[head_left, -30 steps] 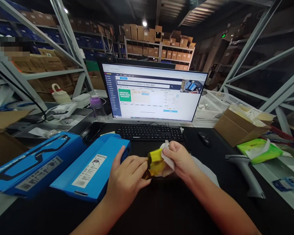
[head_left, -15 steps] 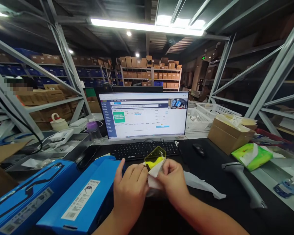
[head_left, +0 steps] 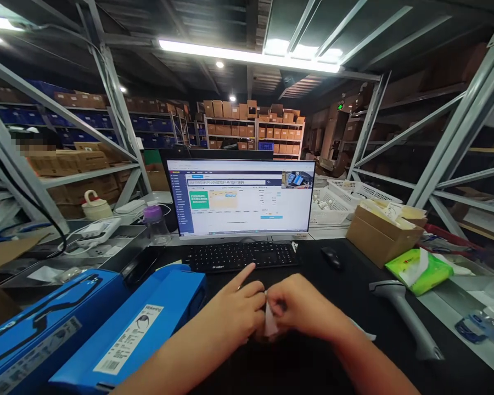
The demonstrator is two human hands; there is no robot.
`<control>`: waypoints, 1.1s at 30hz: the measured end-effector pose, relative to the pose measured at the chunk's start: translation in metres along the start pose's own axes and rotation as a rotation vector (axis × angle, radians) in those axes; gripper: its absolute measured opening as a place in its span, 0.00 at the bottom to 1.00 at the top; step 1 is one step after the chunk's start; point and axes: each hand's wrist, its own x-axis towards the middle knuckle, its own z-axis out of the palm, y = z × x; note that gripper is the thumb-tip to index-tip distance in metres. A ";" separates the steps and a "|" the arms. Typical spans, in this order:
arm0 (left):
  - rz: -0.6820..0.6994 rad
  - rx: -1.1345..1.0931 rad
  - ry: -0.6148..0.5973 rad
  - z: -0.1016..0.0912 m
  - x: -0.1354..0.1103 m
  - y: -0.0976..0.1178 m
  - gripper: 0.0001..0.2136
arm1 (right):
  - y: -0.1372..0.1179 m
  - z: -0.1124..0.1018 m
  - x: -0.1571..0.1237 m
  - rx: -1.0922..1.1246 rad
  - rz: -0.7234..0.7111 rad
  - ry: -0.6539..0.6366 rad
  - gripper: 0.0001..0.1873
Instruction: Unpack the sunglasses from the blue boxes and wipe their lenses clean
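Note:
My left hand [head_left: 245, 304] is in the middle over the black desk mat, its index finger stretched forward and the other fingers curled. The yellow-tinted lens seen in it half a second ago is now hidden behind the hands. Right up against it, my right hand [head_left: 298, 307] is closed in a pinch on a small white cloth [head_left: 270, 321], which hangs between the two hands. A white sheet [head_left: 368, 333] shows partly from behind my right forearm. Left of my hands lies a blue box [head_left: 138, 323] with a label picturing eyewear.
A second blue box [head_left: 51, 329] lies farther left. Ahead are a keyboard [head_left: 239, 256], a monitor [head_left: 241, 197] and a mouse [head_left: 331, 258]. On the right are a grey barcode scanner [head_left: 407, 318], a green tissue pack [head_left: 419, 270], a cardboard box [head_left: 379, 238] and a bottle [head_left: 480, 326].
Both hands have turned and drawn close together, and my left forearm lies more slanted. The yellow lens has gone out of sight, and less of the white cloth shows.

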 end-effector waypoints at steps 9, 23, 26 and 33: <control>-0.171 -0.099 0.118 -0.021 -0.019 -0.012 0.08 | 0.011 0.007 0.015 0.542 0.010 -0.123 0.25; -0.706 0.022 0.347 -0.018 -0.011 0.020 0.08 | -0.005 0.067 0.028 1.147 0.137 0.712 0.35; -0.742 0.144 0.362 -0.005 -0.006 0.031 0.07 | -0.008 0.084 0.023 0.811 0.129 0.734 0.29; -0.726 -0.106 0.262 0.003 -0.001 0.039 0.17 | -0.001 0.040 0.021 0.407 0.087 0.672 0.20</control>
